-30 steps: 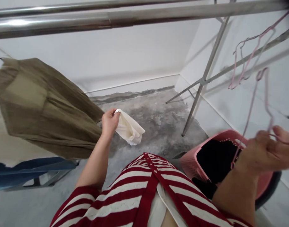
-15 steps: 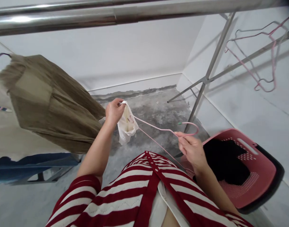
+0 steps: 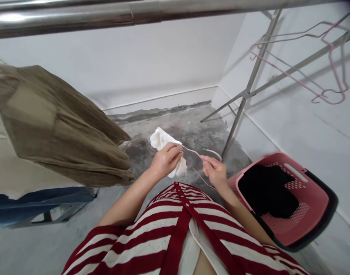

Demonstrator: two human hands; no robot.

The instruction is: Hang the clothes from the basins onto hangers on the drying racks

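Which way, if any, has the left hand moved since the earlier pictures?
Yes, the left hand has moved rightward, closer to the pink laundry basket.

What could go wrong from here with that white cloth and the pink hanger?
The white cloth is bunched loosely in the left hand, so it could slip and land on the stained concrete floor below. The thin pink wire hanger, pinched in the right hand, runs to the cloth and could snag its fabric.
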